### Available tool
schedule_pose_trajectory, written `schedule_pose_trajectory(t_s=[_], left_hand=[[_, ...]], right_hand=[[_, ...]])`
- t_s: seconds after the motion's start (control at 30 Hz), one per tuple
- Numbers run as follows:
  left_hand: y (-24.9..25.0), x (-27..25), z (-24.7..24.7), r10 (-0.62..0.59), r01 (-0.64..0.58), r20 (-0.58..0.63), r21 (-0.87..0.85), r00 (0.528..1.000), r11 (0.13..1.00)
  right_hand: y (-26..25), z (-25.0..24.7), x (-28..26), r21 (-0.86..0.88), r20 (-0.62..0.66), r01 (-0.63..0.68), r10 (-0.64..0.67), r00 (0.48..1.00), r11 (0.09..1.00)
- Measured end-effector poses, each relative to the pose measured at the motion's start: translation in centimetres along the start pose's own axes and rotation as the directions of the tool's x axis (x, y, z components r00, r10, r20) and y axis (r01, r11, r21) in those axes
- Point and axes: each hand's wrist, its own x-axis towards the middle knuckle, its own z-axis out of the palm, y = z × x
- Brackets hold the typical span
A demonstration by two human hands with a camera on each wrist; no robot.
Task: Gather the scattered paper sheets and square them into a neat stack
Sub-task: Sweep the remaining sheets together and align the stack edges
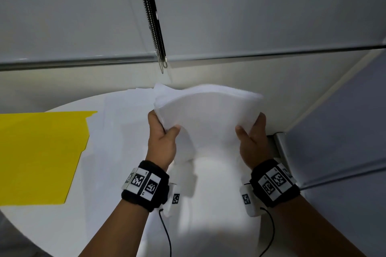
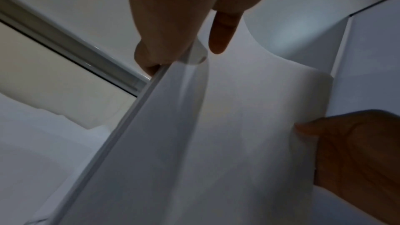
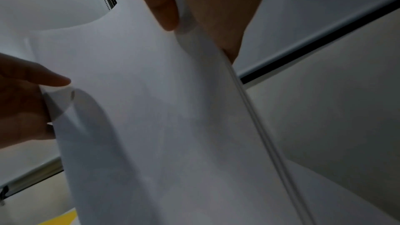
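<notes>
Grey roller blinds (image 1: 250,10) with a bead chain (image 1: 153,21) hang behind a round white table (image 1: 41,225)

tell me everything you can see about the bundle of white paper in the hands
The paper bundle is plain white sheets, unprinted as far as visible, held above the round white table. The left hand and right hand pinch its opposite side edges, bowing it upward. Its far edges are fanned and uneven, not yet squared.

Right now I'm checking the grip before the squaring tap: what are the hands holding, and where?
A bundle of white sheets, bowed, gripped by its side edges: left hand on the left edge, right hand on the right.
</notes>
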Motion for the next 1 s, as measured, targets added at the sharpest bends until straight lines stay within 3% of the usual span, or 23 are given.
schedule_pose_trajectory(t_s=[0.13,0.4,0.63,0.77,1.0], left_hand=[[-0.7,0.9,-1.0,-0.005,0.005,-0.025,0.013,1.0,1.0],[-2.6,2.0,-0.1,-0.212,0.212,-0.006,0.028,0.977,0.977],[-2.8,1.4,0.1,-0.164,0.162,0.039,0.044,0.986,0.986],[-3.5,1.0,-0.4,-0.173,0.172,0.034,0.042,0.984,0.984],[-4.0,1.7,0.0,-0.211,0.209,0.019,0.074,0.977,0.975]], right_hand=[[0.5,-1.0,0.4,0.029,-0.016,0.045,-0.045,0.999,0.999],[2.8,0.0,0.4,-0.077,0.04,-0.164,0.167,0.985,0.983],[2.5,-0.4,-0.2,-0.03,-0.032,-0.112,0.111,0.993,0.993],[3.2,-1.2,-0.6,-0.009,0.024,-0.159,0.159,0.987,0.987],[3.5,-0.7,-0.2,0.025,-0.001,-0.235,0.235,0.972,0.972]])
